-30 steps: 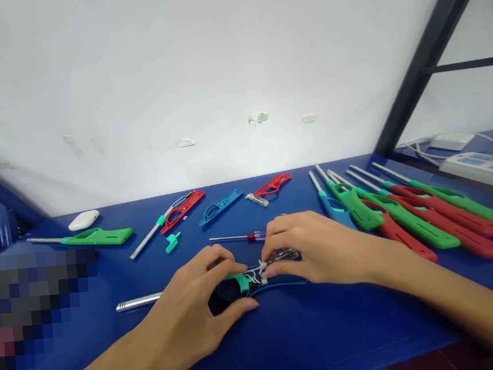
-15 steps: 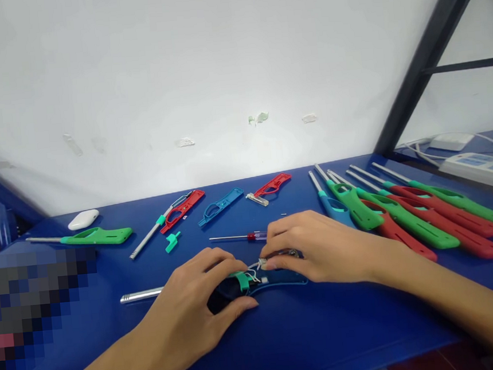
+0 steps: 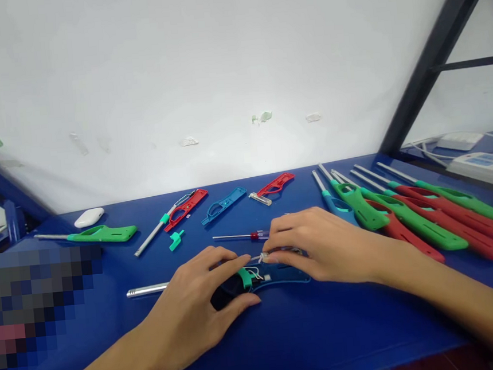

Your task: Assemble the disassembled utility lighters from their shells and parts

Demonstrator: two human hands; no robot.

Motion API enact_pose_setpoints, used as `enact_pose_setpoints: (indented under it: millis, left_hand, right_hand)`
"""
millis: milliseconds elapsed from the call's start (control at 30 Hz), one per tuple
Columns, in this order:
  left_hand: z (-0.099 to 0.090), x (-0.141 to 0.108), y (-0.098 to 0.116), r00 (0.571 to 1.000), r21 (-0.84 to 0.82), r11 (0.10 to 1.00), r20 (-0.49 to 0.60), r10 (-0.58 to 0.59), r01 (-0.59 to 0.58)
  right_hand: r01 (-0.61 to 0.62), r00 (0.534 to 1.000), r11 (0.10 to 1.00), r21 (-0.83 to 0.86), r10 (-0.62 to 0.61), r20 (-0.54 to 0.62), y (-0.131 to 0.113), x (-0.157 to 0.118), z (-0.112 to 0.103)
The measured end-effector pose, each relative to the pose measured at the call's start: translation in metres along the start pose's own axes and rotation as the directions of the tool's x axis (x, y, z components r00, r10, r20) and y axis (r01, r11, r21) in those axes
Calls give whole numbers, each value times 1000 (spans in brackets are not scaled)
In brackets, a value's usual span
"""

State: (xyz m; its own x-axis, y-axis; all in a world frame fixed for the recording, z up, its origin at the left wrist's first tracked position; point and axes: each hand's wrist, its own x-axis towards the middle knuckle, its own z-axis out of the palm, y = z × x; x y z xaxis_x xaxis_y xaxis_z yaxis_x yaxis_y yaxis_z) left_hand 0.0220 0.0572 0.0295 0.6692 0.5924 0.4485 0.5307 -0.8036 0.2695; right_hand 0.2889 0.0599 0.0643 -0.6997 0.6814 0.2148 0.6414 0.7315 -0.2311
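A blue gas lighter lies opened, its half shell (image 3: 286, 273) showing white wires (image 3: 257, 272), a green trigger (image 3: 246, 277) and a metal tube (image 3: 146, 290) that points left. My left hand (image 3: 199, 293) grips this lighter, thumb on the near side and fingers on the far side. Just above the shell, my right hand (image 3: 307, 246) pinches a small clear-and-white part (image 3: 264, 257) with a thin tube or wire at its left end. Fingers hide most of that part. Behind my right hand lies a screwdriver (image 3: 234, 237), its handle partly covered.
Along the back lie a red half shell with a tube (image 3: 192, 204), a blue half shell (image 3: 224, 205), a red half shell (image 3: 278, 183) with a clear tank (image 3: 260, 199), and a loose green trigger (image 3: 176, 239). Several lighters (image 3: 417, 213) fan out right; a green one (image 3: 112, 233) lies left.
My left fingertips have come nearer to the small part in my right hand, which has tilted slightly. The view has shifted a little; the things on the table stay put.
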Motion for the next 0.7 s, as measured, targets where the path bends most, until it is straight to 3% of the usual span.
enact_pose_setpoints:
  millis: [167,400,700]
  left_hand:
    - [1,0,0,1000,-9,1000,20,-1,1]
    - [1,-3,0,997,-38,998,61,-45,47]
    - [2,-2,1,998,-32,999,60,-2,4]
  right_hand:
    - [30,998,999,18,-31,58,0,1,-2]
    - [34,998,998,51,-37,52,-1,-1,-3]
    - [58,997,995,76,-61,39,1,0,-3]
